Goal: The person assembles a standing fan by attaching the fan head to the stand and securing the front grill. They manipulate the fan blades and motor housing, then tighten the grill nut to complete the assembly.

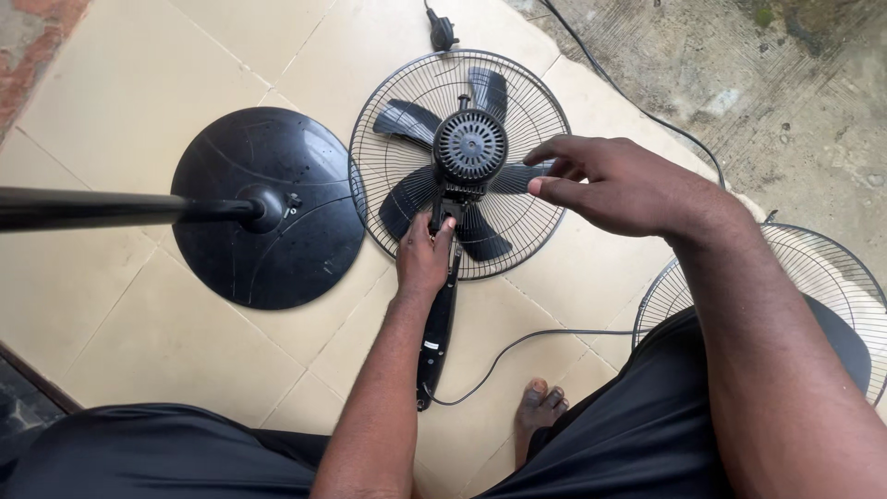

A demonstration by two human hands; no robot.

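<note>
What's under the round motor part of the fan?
Under the motor housing sit dark fan blades and the wire grille, lying on floor tiles. The blade hub is hidden.

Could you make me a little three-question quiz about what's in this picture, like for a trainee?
1. True or false: the left hand touches the fan's neck, just below the motor housing.
2. Which hand hovers over the fan's rear grille? A left, B right.
3. What black round thing lies left of the fan?

Key: 1 true. 2 B, the right hand. 3 The stand's round base, with its pole attached.
</note>
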